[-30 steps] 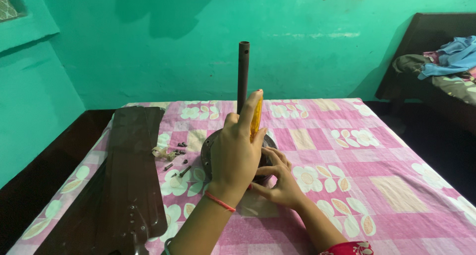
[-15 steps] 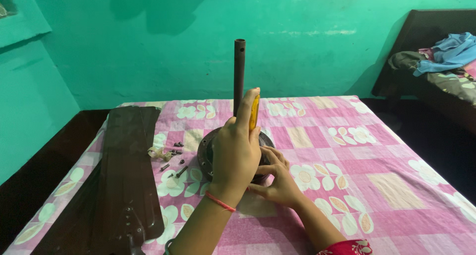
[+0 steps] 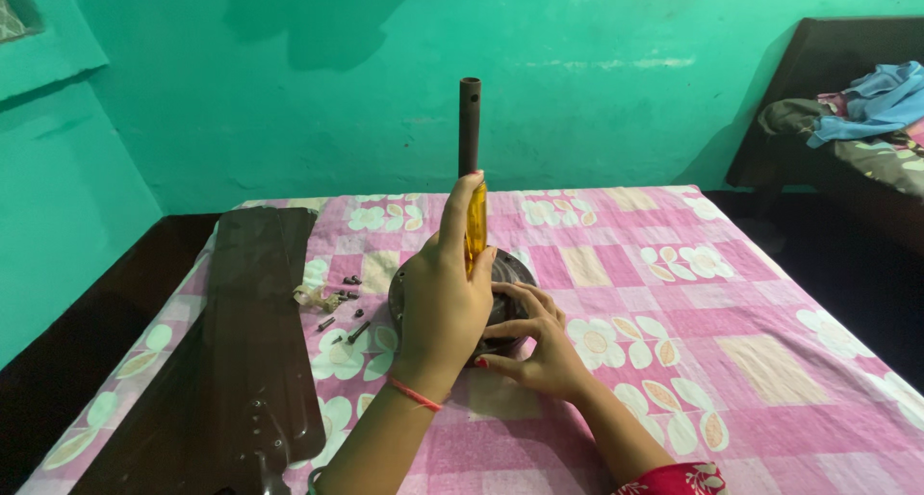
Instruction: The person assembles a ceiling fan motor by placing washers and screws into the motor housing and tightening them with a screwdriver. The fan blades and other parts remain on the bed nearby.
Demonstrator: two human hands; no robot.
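We saw the left hand (image 3: 445,303) closed around a yellow-handled screwdriver (image 3: 475,228), held upright over the dark round fan motor (image 3: 508,293) on the pink checked cloth (image 3: 770,322). The right hand (image 3: 539,346) lay with fingers spread against the motor's near side. The motor's brown rod (image 3: 469,125) stood just behind the screwdriver. Loose screws (image 3: 346,307) and brown fan blades (image 3: 245,341) lay to the left.

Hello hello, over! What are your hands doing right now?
Left hand gripping yellow screwdriver, upright over fan motor. Right hand steadying motor's side. Loose screws and fan blades lie left, nothing blocking.
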